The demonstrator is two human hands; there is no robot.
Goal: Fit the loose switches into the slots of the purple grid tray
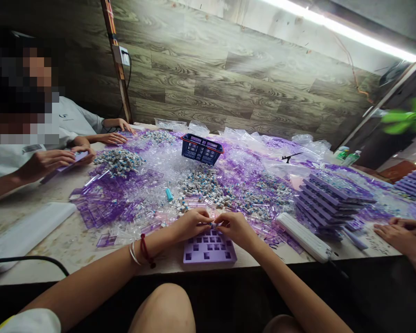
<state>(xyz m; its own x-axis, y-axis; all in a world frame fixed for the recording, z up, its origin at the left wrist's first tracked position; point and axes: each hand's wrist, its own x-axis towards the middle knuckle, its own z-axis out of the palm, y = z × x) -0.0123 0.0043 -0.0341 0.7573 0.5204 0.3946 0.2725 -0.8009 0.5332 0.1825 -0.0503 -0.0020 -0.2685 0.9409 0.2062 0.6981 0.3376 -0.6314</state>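
Observation:
A purple keyboard case (pixel 208 255) with rows of square holes lies at the table's front edge, between my arms. Over its far part, my left hand (pixel 194 223) has its fingers closed in a pinch. My right hand (pixel 236 227) pinches too, its fingertips close to those of the left. Whatever is between the fingers is too small and covered to make out. Just beyond the hands spreads a pile of small white-and-blue key switches (pixel 203 185). My fingers hide the far rows of the case.
A dark blue basket (pixel 201 151) stands amid clear and purple plastic pieces (pixel 125 194). Purple cases are stacked (pixel 321 203) at right, near a white power strip (pixel 303 237). Co-workers' hands (pixel 48 164) work at left; another person's hands (pixel 402 236) rest at right.

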